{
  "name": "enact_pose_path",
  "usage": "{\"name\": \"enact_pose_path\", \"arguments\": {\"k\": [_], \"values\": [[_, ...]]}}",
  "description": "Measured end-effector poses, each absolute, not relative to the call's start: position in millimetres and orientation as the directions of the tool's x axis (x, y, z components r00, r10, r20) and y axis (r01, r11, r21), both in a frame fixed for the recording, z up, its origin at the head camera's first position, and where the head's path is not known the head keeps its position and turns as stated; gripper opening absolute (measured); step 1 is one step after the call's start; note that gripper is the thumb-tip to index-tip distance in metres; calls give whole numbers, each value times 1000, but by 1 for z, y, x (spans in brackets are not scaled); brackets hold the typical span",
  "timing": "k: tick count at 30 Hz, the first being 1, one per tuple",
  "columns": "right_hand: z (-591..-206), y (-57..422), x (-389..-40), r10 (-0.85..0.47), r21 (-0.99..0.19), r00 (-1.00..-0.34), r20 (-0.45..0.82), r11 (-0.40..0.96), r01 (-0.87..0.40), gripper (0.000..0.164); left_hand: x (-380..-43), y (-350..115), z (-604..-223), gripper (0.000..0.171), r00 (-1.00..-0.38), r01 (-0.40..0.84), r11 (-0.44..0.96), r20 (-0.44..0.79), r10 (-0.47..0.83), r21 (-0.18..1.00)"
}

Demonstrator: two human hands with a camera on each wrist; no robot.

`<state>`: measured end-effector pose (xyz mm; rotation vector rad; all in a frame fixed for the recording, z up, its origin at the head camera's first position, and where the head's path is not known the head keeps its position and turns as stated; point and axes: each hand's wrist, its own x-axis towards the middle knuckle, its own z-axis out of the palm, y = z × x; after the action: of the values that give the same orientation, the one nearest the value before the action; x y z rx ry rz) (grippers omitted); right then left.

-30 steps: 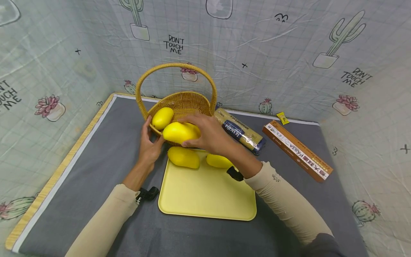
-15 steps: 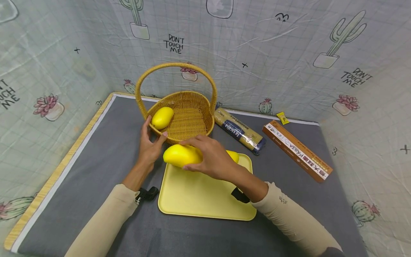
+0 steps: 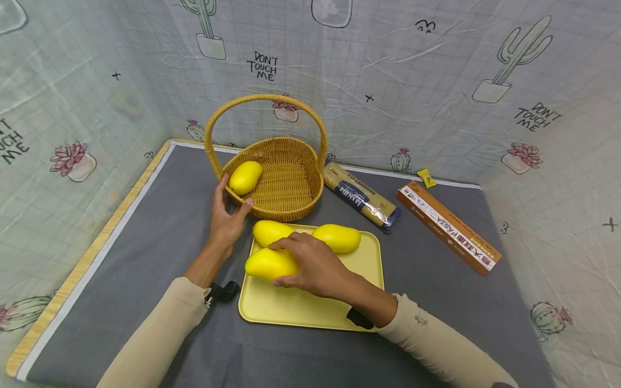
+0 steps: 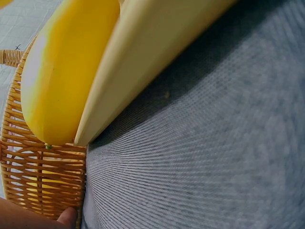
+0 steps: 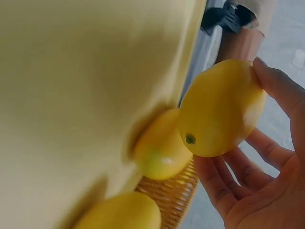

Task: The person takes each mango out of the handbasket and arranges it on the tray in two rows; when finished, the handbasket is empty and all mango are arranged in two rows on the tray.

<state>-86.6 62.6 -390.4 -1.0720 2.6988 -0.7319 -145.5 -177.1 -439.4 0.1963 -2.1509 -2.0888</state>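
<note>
In the head view my right hand holds a yellow mango above the pale yellow tray. The right wrist view shows that mango between thumb and fingers, apart from the tray surface. Two more mangoes lie at the tray's far edge, a left mango partly covered by the hand and a right mango. My left hand grips the left front side of the wicker basket. Inside the basket, at its left, rests one mango.
Right of the basket lies a spaghetti packet. Farther right are a long brown pasta box and a small yellow sachet. The basket's tall handle arches above it. A patterned cloth wall stands behind the grey tabletop.
My right hand has carried its mango from the basket's front rim back toward me, over the tray. The left hand and basket have stayed in place.
</note>
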Motion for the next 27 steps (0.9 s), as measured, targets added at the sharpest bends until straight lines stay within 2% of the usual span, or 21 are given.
{"name": "enact_pose_path", "arguments": {"k": [15,27], "values": [[-416,51,-79,-699,-422,-715,-22,655,-627,68,-144,-176,-436,88,-982,-12,21,-8,-189,1000],[-410,51,-81,-714,-411,-700,-19,644,-645,72,-145,-178,-438,86,-983,-2,15,1,-184,1000]]}}
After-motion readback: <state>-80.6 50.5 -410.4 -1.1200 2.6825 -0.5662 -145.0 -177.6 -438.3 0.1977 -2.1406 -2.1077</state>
